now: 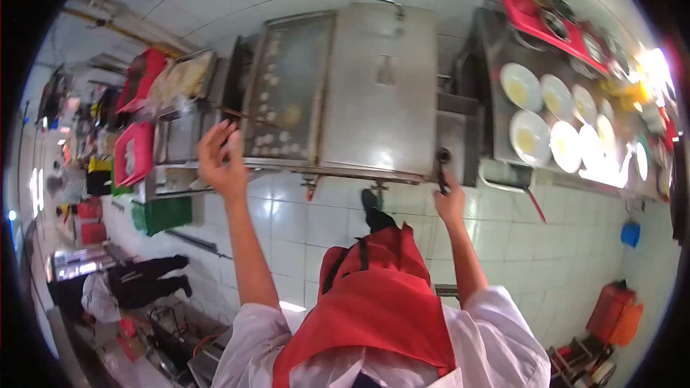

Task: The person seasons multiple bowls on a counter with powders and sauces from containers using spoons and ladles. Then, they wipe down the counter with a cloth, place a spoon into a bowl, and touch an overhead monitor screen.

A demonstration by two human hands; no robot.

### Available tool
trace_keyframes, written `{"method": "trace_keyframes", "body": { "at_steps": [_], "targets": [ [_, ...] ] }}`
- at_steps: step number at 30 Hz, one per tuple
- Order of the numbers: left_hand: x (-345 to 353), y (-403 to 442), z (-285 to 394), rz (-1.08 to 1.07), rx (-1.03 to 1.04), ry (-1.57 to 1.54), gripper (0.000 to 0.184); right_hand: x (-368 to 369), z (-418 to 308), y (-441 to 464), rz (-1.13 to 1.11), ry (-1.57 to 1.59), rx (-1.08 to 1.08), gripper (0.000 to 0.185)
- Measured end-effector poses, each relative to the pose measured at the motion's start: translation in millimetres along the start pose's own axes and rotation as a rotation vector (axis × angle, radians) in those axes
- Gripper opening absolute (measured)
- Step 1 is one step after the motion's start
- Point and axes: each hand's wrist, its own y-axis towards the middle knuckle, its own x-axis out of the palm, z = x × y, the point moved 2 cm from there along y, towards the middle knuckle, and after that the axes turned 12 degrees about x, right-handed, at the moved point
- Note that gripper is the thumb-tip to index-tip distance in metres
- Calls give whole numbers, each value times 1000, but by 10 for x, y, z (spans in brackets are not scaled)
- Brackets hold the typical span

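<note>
My left hand [224,162] is raised by the near left corner of a shallow metal pan of liquid [325,86]. Its fingers are bent and spread apart. Just past the fingertips, a thin brown stick [251,116] reaches over the pan's left edge; whether they touch is unclear. Several small pale pieces [268,80] and one larger yellowish round piece [290,116] lie in the liquid. At the counter's front edge, my right hand [450,200] is closed around a dark-handled tool [443,167] with a rounded dark end; its exact kind does not show.
A flat metal cover [377,115] adjoins the pan. White bowls [521,86] with yellowish contents stand on the right counter near a red tray [550,32]. Pink bins [134,154] and a green crate [162,215] are left. Another person [136,284] is at lower left.
</note>
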Motion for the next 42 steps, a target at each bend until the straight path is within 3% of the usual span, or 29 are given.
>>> {"method": "trace_keyframes", "body": {
  "at_steps": [2, 5, 9, 11, 13, 15, 18, 22, 26, 30, 34, 36, 37, 39, 40, 42],
  "targets": [
    [-80, -347, 120, 33, -74, -84, 36, -148, -68, 58, -135, 44, 189, 62],
    [-169, -973, 207, 100, -245, -142, 33, -390, -6, -123, 52, -192, 82, 65],
    [-64, -2276, 282, 102, -449, -116, 28, -835, 190, -604, -86, -136, 18, 53],
    [177, -2913, 655, 203, -547, -48, 28, -1035, 434, -736, -184, -57, -14, 48],
    [502, -3437, 1016, 199, -814, -49, 28, -1352, 563, -747, -259, 25, 1, 47],
    [1007, -3749, 1257, 120, -957, -180, 26, -1672, 851, -624, -286, 84, 66, 44],
    [2144, -3259, 1729, -51, -901, -421, 25, -2262, 1230, -221, -236, 160, 115, 42],
    [3941, -1921, 2084, -258, -638, -640, 28, -3117, 1708, 475, -91, 215, 113, 37],
    [5656, -429, 2171, -344, -494, -627, 31, -4090, 2193, 1030, 21, 304, 202, 33],
    [7187, 657, 1837, -476, -617, -416, 39, -4815, 2620, 1468, 91, 225, 298, 30],
    [7858, 1034, 1741, -513, -748, -119, 38, -5156, 3007, 1653, 167, 247, 293, 30],
    [7901, 1144, 1833, -484, -151, 614, 35, -5240, 3151, 1610, 173, 328, 442, 28],
    [7941, 1126, 2029, -492, -149, 616, 35, -5247, 3217, 1593, 172, 331, 450, 28],
    [8055, 1030, 2537, -443, 221, 612, 30, -5201, 3355, 1572, 199, 285, 510, 25],
    [8098, 943, 2716, -453, 220, 611, 30, -5163, 3420, 1583, 208, 285, 482, 22],
    [8160, 723, 2963, -583, -57, 32, 32, -5209, 3249, 1645, 195, 262, 437, 20]
  ]
}}
